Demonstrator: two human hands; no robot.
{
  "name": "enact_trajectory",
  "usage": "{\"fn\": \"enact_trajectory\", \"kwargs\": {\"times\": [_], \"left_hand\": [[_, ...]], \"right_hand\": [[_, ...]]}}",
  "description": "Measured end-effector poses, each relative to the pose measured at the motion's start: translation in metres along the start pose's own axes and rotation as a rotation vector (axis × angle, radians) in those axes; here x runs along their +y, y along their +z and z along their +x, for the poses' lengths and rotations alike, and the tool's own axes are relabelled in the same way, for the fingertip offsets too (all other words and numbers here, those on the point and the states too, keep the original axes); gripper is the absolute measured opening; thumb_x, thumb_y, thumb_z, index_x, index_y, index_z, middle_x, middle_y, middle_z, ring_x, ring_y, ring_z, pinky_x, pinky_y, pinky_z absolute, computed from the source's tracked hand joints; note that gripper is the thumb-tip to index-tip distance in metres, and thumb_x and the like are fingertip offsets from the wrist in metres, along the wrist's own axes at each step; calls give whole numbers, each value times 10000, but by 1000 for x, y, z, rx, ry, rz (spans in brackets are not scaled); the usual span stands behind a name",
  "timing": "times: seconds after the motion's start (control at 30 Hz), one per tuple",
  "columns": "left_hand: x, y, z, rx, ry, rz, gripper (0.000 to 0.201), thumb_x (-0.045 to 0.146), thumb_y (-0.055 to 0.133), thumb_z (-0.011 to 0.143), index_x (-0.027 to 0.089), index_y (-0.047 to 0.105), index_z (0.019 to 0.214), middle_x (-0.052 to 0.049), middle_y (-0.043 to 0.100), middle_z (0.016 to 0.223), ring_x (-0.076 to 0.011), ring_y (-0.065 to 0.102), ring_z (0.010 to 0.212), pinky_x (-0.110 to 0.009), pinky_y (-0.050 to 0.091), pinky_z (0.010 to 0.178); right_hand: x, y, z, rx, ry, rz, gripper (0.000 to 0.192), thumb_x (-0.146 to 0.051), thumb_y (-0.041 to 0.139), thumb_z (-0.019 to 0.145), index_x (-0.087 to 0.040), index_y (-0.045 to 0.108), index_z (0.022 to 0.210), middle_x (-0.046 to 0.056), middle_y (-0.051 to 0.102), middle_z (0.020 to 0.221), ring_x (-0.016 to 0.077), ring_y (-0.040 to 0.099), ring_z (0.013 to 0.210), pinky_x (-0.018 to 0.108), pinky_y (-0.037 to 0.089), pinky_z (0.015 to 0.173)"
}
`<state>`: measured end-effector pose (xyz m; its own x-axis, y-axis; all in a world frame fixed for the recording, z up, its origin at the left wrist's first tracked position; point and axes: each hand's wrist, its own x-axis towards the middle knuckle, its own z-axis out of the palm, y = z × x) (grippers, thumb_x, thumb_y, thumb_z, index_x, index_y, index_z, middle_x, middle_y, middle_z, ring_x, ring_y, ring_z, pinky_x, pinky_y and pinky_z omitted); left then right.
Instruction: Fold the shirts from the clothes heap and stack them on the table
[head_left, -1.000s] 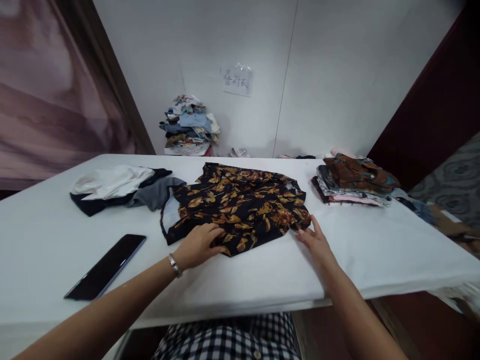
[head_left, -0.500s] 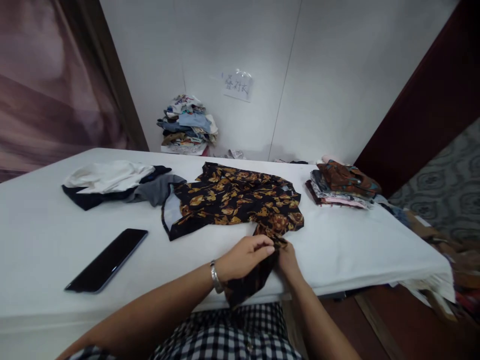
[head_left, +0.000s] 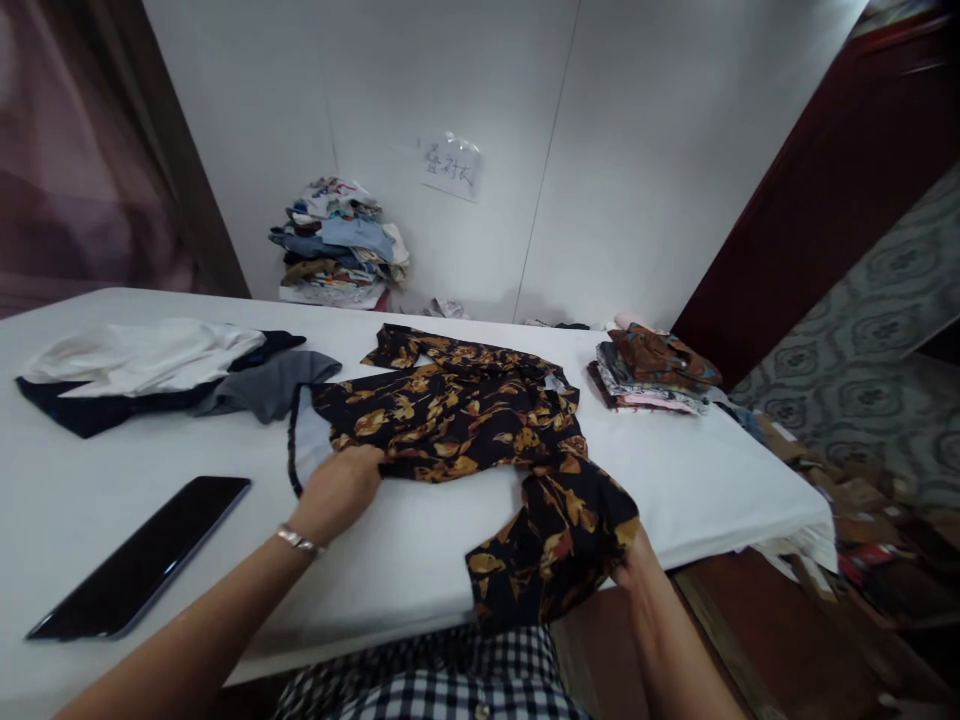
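Note:
A black shirt with golden leaf print [head_left: 457, 415] lies across the middle of the white table [head_left: 420, 545]. One sleeve [head_left: 559, 545] is spread out toward me and hangs over the table's near edge. My left hand [head_left: 337, 492] rests on the shirt's near left hem, fingers curled on the cloth. My right hand [head_left: 637, 560] grips the right corner of the sleeve's end, mostly hidden behind the fabric.
A black phone [head_left: 142, 555] lies at the near left. Loose white, black and grey garments [head_left: 157, 365] sit at the far left. A folded stack of clothes [head_left: 652, 370] is at the far right; another pile [head_left: 337, 245] stands by the wall.
Both hands held the bunched sleeve at the table's edge before. Now the sleeve is pulled out flat to the right by my right hand, and my left hand has moved left onto the hem.

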<state>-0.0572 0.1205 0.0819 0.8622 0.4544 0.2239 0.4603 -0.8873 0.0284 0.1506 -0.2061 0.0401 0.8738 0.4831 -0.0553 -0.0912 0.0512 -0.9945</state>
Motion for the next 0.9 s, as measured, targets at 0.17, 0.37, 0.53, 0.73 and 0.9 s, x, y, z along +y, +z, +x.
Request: {"fn": "enact_trajectory", "kwargs": {"times": [0.17, 0.37, 0.53, 0.73, 0.9], "left_hand": [[-35, -39, -13, 72, -187, 114, 293, 197, 321, 837, 186, 608, 896, -65, 672, 822, -234, 610, 766, -326, 420, 671], [-56, -26, -23, 45, -216, 169, 330, 176, 296, 818, 192, 626, 818, -74, 703, 839, -245, 635, 792, -342, 452, 731], [-61, -2, -19, -69, -189, 97, 395, 172, 298, 791, 221, 644, 976, -66, 713, 1050, -229, 654, 949, -359, 468, 858], [-80, 39, -36, 25, -108, 20, 563, 298, 399, 727, 293, 530, 1274, -61, 597, 1296, -252, 531, 1218, -426, 429, 996], [-74, 52, -36, 127, -36, -16, 509, 232, 428, 715, 245, 623, 1185, -100, 589, 1298, -298, 522, 1217, -495, 389, 1024]], "right_hand": [[-36, 11, 11, -178, 25, -44, 466, -598, 698, 631, -244, 731, 932, 54, 743, 896, 292, 668, 948, 444, 523, 874], [-104, 77, 48, -478, -130, -154, 300, -373, 725, 689, -227, 732, 951, 30, 721, 1018, 238, 663, 956, 404, 497, 911], [-101, 136, 81, -632, -385, -174, 391, -330, 595, 779, -299, 635, 1166, -28, 664, 1169, 184, 624, 1054, 358, 476, 939], [-63, 48, 163, 53, -198, -815, 432, -334, 589, 765, -175, 614, 1166, 118, 650, 1183, 267, 603, 1080, 409, 428, 957], [-22, 10, 196, 126, -30, -845, 572, -414, 732, 613, -158, 621, 1112, 146, 705, 978, 322, 636, 972, 435, 467, 843]]}}
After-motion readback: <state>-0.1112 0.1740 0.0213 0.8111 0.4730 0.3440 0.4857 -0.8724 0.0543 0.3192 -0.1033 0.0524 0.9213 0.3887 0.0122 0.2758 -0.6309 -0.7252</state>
